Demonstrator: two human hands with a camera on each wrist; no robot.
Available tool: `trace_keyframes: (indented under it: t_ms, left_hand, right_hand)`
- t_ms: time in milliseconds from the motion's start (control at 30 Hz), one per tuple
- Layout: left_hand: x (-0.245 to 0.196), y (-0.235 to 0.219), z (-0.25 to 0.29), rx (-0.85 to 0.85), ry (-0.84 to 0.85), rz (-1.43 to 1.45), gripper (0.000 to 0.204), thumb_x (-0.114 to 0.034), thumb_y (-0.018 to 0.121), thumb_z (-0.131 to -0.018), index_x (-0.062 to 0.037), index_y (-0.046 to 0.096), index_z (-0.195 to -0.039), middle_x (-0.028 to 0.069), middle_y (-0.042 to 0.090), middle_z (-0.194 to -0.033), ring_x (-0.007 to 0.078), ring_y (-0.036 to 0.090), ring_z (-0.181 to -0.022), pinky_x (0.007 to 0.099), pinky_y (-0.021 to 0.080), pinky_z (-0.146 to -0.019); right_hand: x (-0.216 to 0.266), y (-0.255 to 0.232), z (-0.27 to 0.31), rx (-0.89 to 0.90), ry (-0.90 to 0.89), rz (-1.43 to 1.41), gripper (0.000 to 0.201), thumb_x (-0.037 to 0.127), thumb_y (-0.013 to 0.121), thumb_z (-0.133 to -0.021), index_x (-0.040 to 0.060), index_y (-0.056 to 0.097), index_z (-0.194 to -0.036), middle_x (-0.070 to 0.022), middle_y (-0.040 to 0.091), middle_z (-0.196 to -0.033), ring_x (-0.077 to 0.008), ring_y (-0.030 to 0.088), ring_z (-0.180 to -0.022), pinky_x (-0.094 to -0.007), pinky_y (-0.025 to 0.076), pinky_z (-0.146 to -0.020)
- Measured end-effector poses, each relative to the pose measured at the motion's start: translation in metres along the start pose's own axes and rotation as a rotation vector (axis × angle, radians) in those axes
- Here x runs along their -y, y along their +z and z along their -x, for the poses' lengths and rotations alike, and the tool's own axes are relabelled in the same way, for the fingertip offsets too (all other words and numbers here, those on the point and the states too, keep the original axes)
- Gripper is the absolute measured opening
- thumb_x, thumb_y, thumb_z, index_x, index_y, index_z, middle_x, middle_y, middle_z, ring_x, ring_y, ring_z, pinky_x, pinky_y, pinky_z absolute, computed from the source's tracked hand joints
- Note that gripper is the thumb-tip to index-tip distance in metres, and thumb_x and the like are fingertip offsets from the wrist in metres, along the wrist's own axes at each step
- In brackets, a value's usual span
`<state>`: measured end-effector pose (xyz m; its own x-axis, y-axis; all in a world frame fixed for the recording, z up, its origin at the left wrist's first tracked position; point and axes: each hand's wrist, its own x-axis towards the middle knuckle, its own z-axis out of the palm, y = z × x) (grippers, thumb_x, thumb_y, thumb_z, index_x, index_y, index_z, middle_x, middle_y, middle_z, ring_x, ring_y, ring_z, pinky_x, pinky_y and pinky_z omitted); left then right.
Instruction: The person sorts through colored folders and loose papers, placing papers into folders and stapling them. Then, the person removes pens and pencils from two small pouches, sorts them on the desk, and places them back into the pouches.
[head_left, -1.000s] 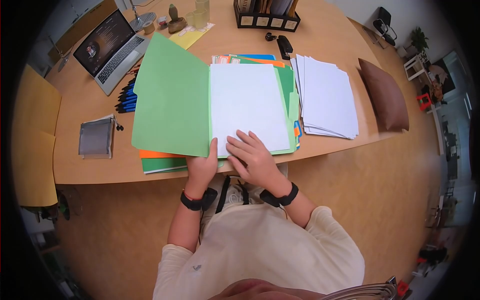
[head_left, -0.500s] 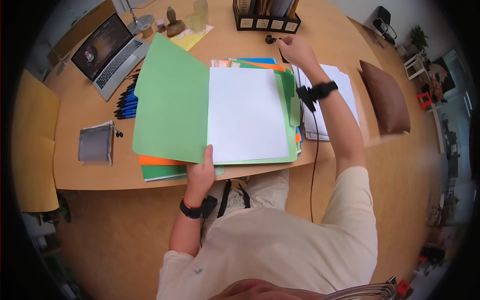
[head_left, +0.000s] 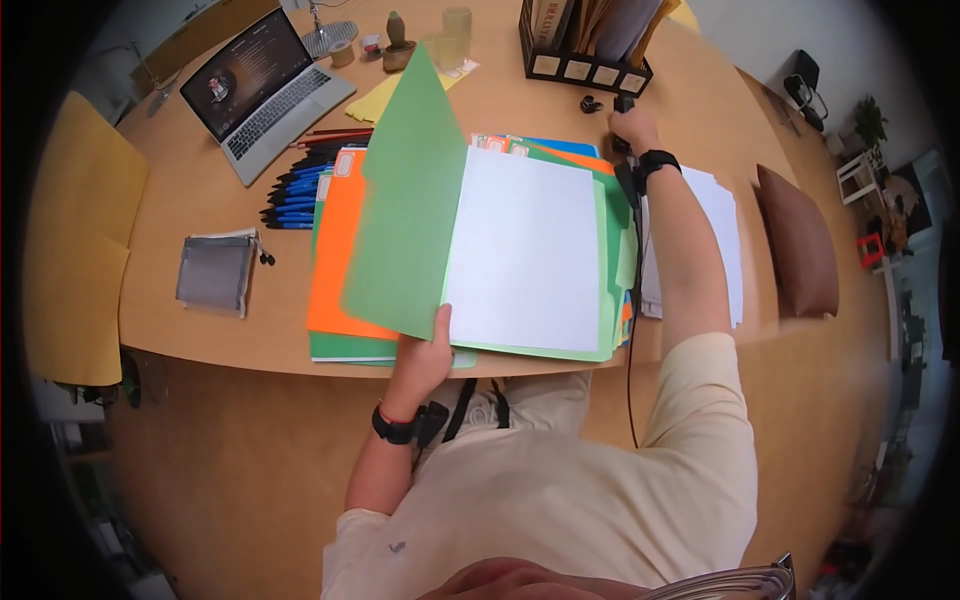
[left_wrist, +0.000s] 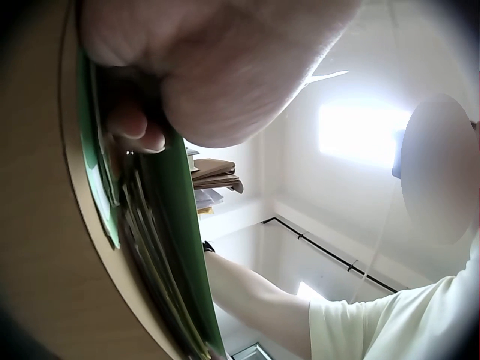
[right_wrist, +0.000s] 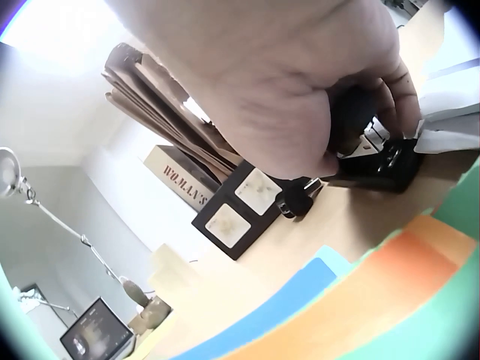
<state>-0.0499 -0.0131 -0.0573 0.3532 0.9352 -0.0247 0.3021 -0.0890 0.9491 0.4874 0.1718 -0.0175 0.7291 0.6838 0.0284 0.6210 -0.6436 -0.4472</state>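
The light green folder [head_left: 410,200] lies open in the head view, its left cover raised at a slant, white sheets [head_left: 525,250] on its right side. My left hand [head_left: 425,362] grips the folder's lower edge near the fold, thumb on top, other fingers underneath. Beyond the folder's upper right corner, my right hand [head_left: 636,130] has its fingers curled round the black stapler [head_left: 622,104]. The right wrist view shows the stapler [right_wrist: 386,169] on the table under the curled fingers [right_wrist: 405,105]. Orange and green folders lie beneath the open one.
Loose white papers [head_left: 715,240] lie to the right, beside a brown cushion [head_left: 797,240]. A black file holder [head_left: 585,70] and a small black clip [head_left: 591,104] are at the back. Blue pens [head_left: 295,198], a laptop [head_left: 285,105] and a grey pouch [head_left: 216,272] lie left.
My right hand has left the white sheets, reached up and right, and taken hold of the stapler. The folder's left cover has swung up, baring more orange folder. My left hand still grips the lower edge.
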Motion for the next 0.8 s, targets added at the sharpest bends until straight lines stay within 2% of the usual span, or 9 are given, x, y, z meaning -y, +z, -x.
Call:
trace_keyframes:
  t_ms: [67,133,233,300,333,500,667,767,800]
  left_hand:
    - [-0.005,-0.002,0.001,0.014,-0.064,0.022,0.028,-0.022,0.060,-0.110,0.0052,0.067,-0.109,0.0100,0.065,-0.084,0.0169,0.061,-0.061,0.0357,0.051,-0.058]
    - [0.005,0.000,0.003,-0.023,0.042,-0.028,0.028,-0.022,0.060,-0.111,0.0053,0.067,-0.110,0.0090,0.066,-0.084,0.0166,0.060,-0.063,0.0351,0.051,-0.058]
    - [-0.006,-0.001,0.004,-0.011,-0.002,0.003,0.024,-0.017,0.061,-0.109,0.0070,0.065,-0.112,0.0151,0.066,-0.089,0.0266,0.061,-0.077,0.0409,0.051,-0.074]
    - [-0.012,-0.002,0.004,0.007,-0.045,0.042,0.023,-0.014,0.061,-0.108,0.0078,0.065,-0.113,0.0177,0.066,-0.091,0.0310,0.061,-0.084,0.0438,0.051,-0.082]
    - [-0.012,-0.002,0.004,0.008,-0.038,0.053,0.023,-0.015,0.062,-0.108,0.0078,0.065,-0.113,0.0170,0.066,-0.091,0.0302,0.061,-0.084,0.0437,0.051,-0.082]
    - [-0.016,-0.003,0.006,0.009,-0.013,0.093,0.025,-0.016,0.063,-0.108,0.0084,0.065,-0.113,0.0153,0.067,-0.094,0.0282,0.061,-0.086,0.0431,0.052,-0.085]
    - [-0.014,-0.003,0.006,0.021,-0.014,0.076,0.027,-0.017,0.063,-0.109,0.0087,0.066,-0.115,0.0160,0.070,-0.100,0.0293,0.063,-0.092,0.0425,0.052,-0.089]
    - [-0.018,-0.003,0.007,0.028,-0.026,0.055,0.027,-0.018,0.063,-0.108,0.0084,0.067,-0.116,0.0166,0.071,-0.102,0.0305,0.065,-0.094,0.0431,0.052,-0.090]
    - [-0.018,-0.004,0.007,0.029,-0.023,0.052,0.028,-0.018,0.063,-0.108,0.0083,0.067,-0.117,0.0170,0.071,-0.102,0.0307,0.065,-0.094,0.0433,0.052,-0.090]
  right_hand:
    - [0.000,-0.003,0.002,-0.007,0.060,-0.239,0.047,0.036,0.063,-0.096,-0.0043,0.077,-0.115,-0.0264,0.076,-0.117,-0.0387,0.074,-0.112,-0.0450,0.060,-0.093]
    - [0.020,-0.023,0.013,0.032,0.100,-0.447,0.047,0.038,0.064,-0.097,-0.0034,0.075,-0.117,-0.0215,0.078,-0.107,-0.0327,0.077,-0.105,-0.0446,0.062,-0.085]
    - [0.070,-0.045,0.071,0.117,0.075,-0.841,0.046,0.040,0.067,-0.098,0.0029,0.070,-0.124,-0.0099,0.074,-0.100,-0.0221,0.073,-0.095,-0.0424,0.062,-0.074]
    - [0.085,-0.042,0.078,0.201,0.063,-0.919,0.049,0.044,0.070,-0.098,0.0077,0.064,-0.131,-0.0047,0.070,-0.105,-0.0193,0.070,-0.092,-0.0443,0.061,-0.078]
    - [0.097,-0.047,0.088,0.318,0.095,-0.977,0.044,0.048,0.071,-0.101,0.0116,0.066,-0.126,-0.0014,0.067,-0.112,-0.0169,0.065,-0.096,-0.0447,0.057,-0.094]
    - [0.139,-0.035,0.116,0.495,0.005,-1.069,0.041,0.037,0.070,-0.103,0.0039,0.066,-0.127,-0.0065,0.070,-0.113,-0.0197,0.069,-0.100,-0.0428,0.057,-0.096]
    - [0.165,-0.024,0.130,0.434,-0.102,-1.051,0.040,0.020,0.068,-0.095,-0.0107,0.062,-0.119,-0.0132,0.068,-0.107,-0.0217,0.067,-0.094,-0.0369,0.055,-0.085]
    - [0.168,-0.003,0.120,0.361,-0.082,-0.998,0.039,0.020,0.069,-0.093,-0.0107,0.064,-0.116,-0.0126,0.068,-0.105,-0.0213,0.066,-0.091,-0.0352,0.053,-0.082]
    - [0.168,0.005,0.117,0.284,-0.092,-0.983,0.036,0.024,0.071,-0.084,-0.0083,0.069,-0.102,-0.0145,0.070,-0.094,-0.0232,0.067,-0.083,-0.0385,0.053,-0.073]
